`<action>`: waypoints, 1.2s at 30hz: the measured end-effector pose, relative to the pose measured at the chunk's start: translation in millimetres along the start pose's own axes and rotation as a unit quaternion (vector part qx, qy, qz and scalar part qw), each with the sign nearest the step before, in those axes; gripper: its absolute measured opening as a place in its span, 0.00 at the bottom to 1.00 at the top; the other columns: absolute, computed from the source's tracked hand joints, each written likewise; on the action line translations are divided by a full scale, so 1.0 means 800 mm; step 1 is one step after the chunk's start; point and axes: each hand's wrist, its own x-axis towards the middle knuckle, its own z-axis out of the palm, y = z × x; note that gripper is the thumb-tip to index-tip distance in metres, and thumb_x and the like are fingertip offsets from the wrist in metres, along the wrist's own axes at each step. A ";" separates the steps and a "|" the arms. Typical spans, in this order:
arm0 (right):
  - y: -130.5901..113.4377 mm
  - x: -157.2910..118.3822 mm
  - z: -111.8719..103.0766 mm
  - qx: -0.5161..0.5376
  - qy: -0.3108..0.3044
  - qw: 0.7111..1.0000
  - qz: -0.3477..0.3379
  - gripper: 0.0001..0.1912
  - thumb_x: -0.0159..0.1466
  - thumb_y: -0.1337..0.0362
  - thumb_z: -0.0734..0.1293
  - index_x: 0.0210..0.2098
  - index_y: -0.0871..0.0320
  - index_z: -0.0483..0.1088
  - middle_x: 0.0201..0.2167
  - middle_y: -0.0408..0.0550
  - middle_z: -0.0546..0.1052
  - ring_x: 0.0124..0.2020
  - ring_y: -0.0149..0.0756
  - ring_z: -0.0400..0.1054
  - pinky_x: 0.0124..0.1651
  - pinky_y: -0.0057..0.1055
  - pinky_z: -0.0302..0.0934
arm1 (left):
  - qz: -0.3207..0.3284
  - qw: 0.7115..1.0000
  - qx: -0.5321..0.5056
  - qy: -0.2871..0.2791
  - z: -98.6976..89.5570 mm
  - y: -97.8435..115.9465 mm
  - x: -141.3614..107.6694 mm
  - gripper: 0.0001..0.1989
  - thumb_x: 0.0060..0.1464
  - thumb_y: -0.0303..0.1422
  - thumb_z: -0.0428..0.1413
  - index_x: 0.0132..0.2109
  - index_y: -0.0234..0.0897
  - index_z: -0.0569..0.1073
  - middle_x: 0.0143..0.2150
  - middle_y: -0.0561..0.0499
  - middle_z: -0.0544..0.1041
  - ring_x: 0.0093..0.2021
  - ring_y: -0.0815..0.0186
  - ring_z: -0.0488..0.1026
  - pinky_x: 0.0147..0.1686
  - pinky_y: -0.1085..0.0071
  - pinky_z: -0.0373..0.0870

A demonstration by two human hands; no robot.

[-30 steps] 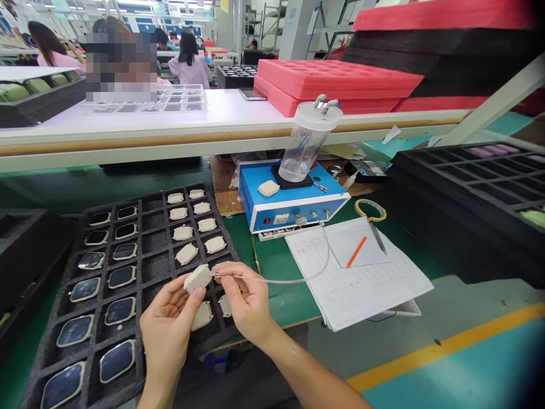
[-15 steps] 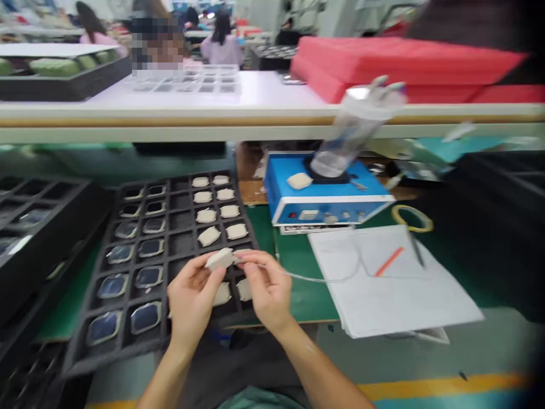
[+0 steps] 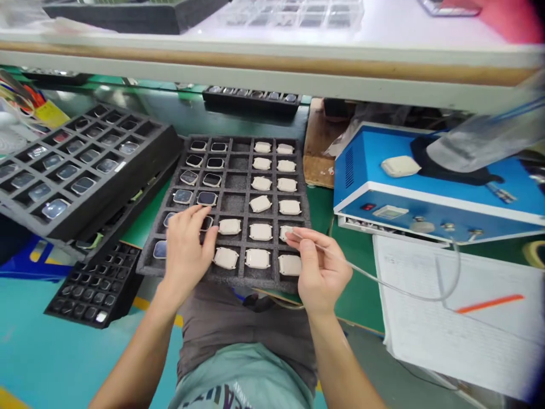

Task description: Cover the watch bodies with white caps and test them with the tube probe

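A dark foam tray (image 3: 240,272) lies before me, its compartments holding dark-screened watch cases (image 3: 207,198) on the left and cream watch cases (image 3: 260,231) in the middle and on the right. My left hand (image 3: 187,244) reaches over the left columns, thumb and fingers apart around a dark watch case (image 3: 207,223) that they partly hide. Pinched in my right hand (image 3: 323,270) is the end of a thin clear tube (image 3: 383,281), beside the tray's right edge. The tube runs to the front of a blue box (image 3: 361,190). Fingers hide the tube's tip.
On the blue box lie a cream watch case (image 3: 401,166) and a tilted clear cylinder (image 3: 472,142). Papers (image 3: 489,341) with an orange stick (image 3: 489,304) lie at right. Stacked foam trays (image 3: 149,147) of watches stand at left. A shelf edge (image 3: 272,62) spans above.
The cream watch case has left my left hand, which has moved left to the dark watch cases. Two cream cases now show in the middle column. The camera view has tilted down and turned left.
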 end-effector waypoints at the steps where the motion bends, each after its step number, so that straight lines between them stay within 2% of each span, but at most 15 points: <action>1: 0.000 0.000 0.000 0.001 0.002 1.000 0.000 0.06 0.70 0.62 0.71 0.41 0.57 0.80 0.40 0.49 0.84 0.39 0.39 0.84 0.45 0.38 0.83 | 0.003 1.000 0.013 0.004 -0.010 -0.007 -0.007 0.17 0.68 0.37 0.54 0.58 0.34 0.78 0.59 0.36 0.80 0.60 0.46 0.74 0.61 0.49 0.67; 3: 0.001 -0.001 -0.001 0.000 0.007 1.000 0.001 0.06 0.70 0.62 0.71 0.40 0.57 0.80 0.40 0.49 0.84 0.39 0.39 0.84 0.45 0.38 0.83 | 0.012 0.999 0.036 -0.025 -0.031 -0.023 -0.022 0.16 0.68 0.37 0.54 0.55 0.36 0.80 0.53 0.39 0.84 0.55 0.48 0.78 0.57 0.52 0.71; 5: 0.001 -0.001 -0.001 -0.005 0.008 1.000 0.001 0.06 0.70 0.62 0.71 0.40 0.57 0.80 0.41 0.50 0.84 0.41 0.39 0.84 0.44 0.38 0.83 | 0.033 0.994 0.059 -0.083 -0.048 -0.036 -0.033 0.16 0.68 0.38 0.53 0.53 0.38 0.81 0.51 0.41 0.85 0.53 0.48 0.81 0.54 0.52 0.72; 8: 0.000 -0.003 0.000 -0.015 0.011 1.000 -0.003 0.06 0.70 0.61 0.71 0.41 0.57 0.79 0.41 0.50 0.84 0.41 0.40 0.84 0.45 0.39 0.83 | 0.070 0.978 0.081 -0.181 -0.065 -0.043 -0.039 0.20 0.68 0.40 0.52 0.59 0.40 0.80 0.59 0.41 0.83 0.62 0.44 0.77 0.57 0.49 0.71; 10: -0.001 -0.003 0.000 -0.020 0.016 1.000 -0.005 0.06 0.70 0.61 0.71 0.43 0.57 0.79 0.40 0.50 0.84 0.40 0.40 0.84 0.45 0.40 0.83 | 0.091 0.967 0.084 -0.221 -0.070 -0.043 -0.036 0.20 0.68 0.41 0.52 0.60 0.41 0.80 0.63 0.41 0.80 0.68 0.43 0.71 0.60 0.46 0.70; 12: -0.002 -0.003 -0.001 -0.021 0.018 1.000 -0.004 0.06 0.70 0.61 0.71 0.44 0.57 0.78 0.39 0.48 0.84 0.39 0.39 0.84 0.45 0.39 0.83 | 0.109 0.967 0.085 -0.214 -0.072 -0.042 -0.033 0.20 0.68 0.43 0.52 0.57 0.40 0.82 0.64 0.40 0.79 0.70 0.41 0.69 0.62 0.44 0.69; 16: -0.002 -0.002 -0.002 -0.025 0.013 1.000 0.002 0.06 0.70 0.60 0.72 0.43 0.56 0.77 0.38 0.48 0.85 0.38 0.38 0.84 0.46 0.38 0.82 | 0.130 0.976 0.050 -0.169 -0.069 -0.043 -0.033 0.18 0.71 0.40 0.52 0.57 0.39 0.81 0.59 0.40 0.82 0.58 0.48 0.79 0.59 0.51 0.73; 20: -0.002 0.000 -0.003 -0.032 0.009 0.999 0.000 0.07 0.70 0.59 0.71 0.43 0.56 0.77 0.38 0.48 0.85 0.38 0.38 0.84 0.45 0.38 0.82 | 0.160 0.966 0.075 -0.188 -0.066 -0.044 -0.034 0.20 0.72 0.43 0.51 0.59 0.39 0.80 0.59 0.40 0.82 0.56 0.46 0.80 0.57 0.50 0.74; 23: -0.001 0.000 -0.003 -0.029 0.009 1.000 -0.007 0.06 0.71 0.60 0.70 0.44 0.55 0.77 0.37 0.47 0.84 0.38 0.36 0.83 0.44 0.35 0.82 | 0.171 0.959 0.099 -0.202 -0.065 -0.038 -0.032 0.22 0.73 0.41 0.47 0.58 0.35 0.80 0.58 0.37 0.82 0.54 0.45 0.80 0.54 0.51 0.76; 26: 0.000 0.000 -0.004 -0.020 0.005 1.000 -0.014 0.05 0.72 0.61 0.69 0.44 0.54 0.77 0.37 0.46 0.83 0.38 0.35 0.83 0.43 0.33 0.81 | 0.189 0.962 0.111 -0.162 -0.059 -0.035 -0.032 0.21 0.74 0.36 0.45 0.60 0.32 0.77 0.54 0.35 0.83 0.50 0.47 0.81 0.50 0.53 0.76; 29: 0.001 0.000 -0.004 -0.022 -0.002 1.000 -0.017 0.06 0.72 0.61 0.69 0.45 0.54 0.76 0.36 0.46 0.83 0.38 0.36 0.83 0.43 0.34 0.81 | 0.178 0.970 0.125 -0.110 -0.049 -0.040 -0.037 0.21 0.73 0.31 0.44 0.62 0.33 0.76 0.47 0.38 0.85 0.44 0.50 0.82 0.44 0.56 0.75; 31: 0.001 0.001 -0.005 -0.028 -0.003 0.999 -0.017 0.06 0.72 0.60 0.68 0.45 0.54 0.76 0.36 0.46 0.83 0.38 0.36 0.83 0.43 0.35 0.81 | 0.163 0.973 0.125 -0.103 -0.045 -0.044 -0.041 0.21 0.72 0.30 0.44 0.62 0.37 0.77 0.44 0.41 0.86 0.42 0.52 0.83 0.44 0.57 0.75; 36: 0.001 0.001 -0.006 -0.031 -0.004 0.999 -0.017 0.06 0.72 0.60 0.68 0.44 0.54 0.76 0.37 0.46 0.83 0.38 0.36 0.83 0.43 0.35 0.81 | 0.118 0.986 0.041 -0.111 -0.054 -0.043 -0.045 0.18 0.70 0.37 0.52 0.61 0.43 0.78 0.50 0.44 0.86 0.47 0.52 0.82 0.48 0.57 0.76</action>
